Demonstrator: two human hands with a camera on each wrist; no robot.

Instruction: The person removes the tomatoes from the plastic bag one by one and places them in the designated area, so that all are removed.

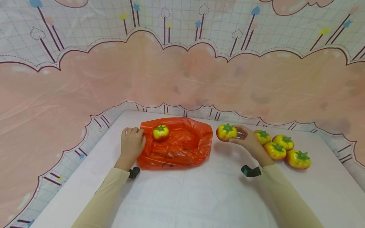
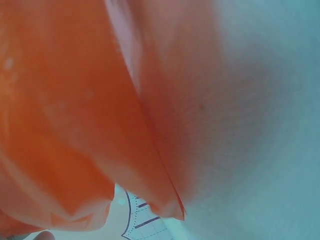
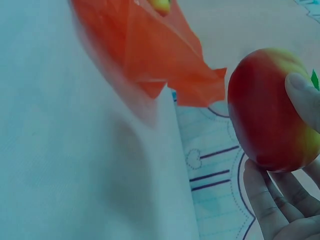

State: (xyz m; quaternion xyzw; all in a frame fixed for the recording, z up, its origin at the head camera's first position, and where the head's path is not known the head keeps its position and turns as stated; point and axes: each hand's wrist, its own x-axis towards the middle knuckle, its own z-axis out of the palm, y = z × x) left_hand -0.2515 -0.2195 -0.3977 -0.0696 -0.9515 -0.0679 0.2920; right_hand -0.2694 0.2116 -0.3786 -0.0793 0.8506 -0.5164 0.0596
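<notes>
A red plastic bag [image 1: 182, 155] lies spread with its mouth open in the head view, and a yellow-red persimmon [image 1: 161, 133] with a green top sits in its left part. My left hand [image 1: 131, 144] grips the bag's left edge with curled fingers. In the left wrist view the bag [image 2: 65, 115] fills much of the picture, and the hand is almost wholly out of sight. Just off the bag's right side, my right hand [image 1: 247, 138] holds another persimmon [image 1: 226, 133] between thumb and fingers, raised above the table. Its red underside shows in the right wrist view.
Several more persimmons [image 1: 275, 151] stand grouped on the white table [image 1: 182, 196], to the right of the right forearm. Behind the table hangs a pink and white patterned cloth [image 1: 182, 79]. Each wrist wears a small black camera [image 1: 251, 171].
</notes>
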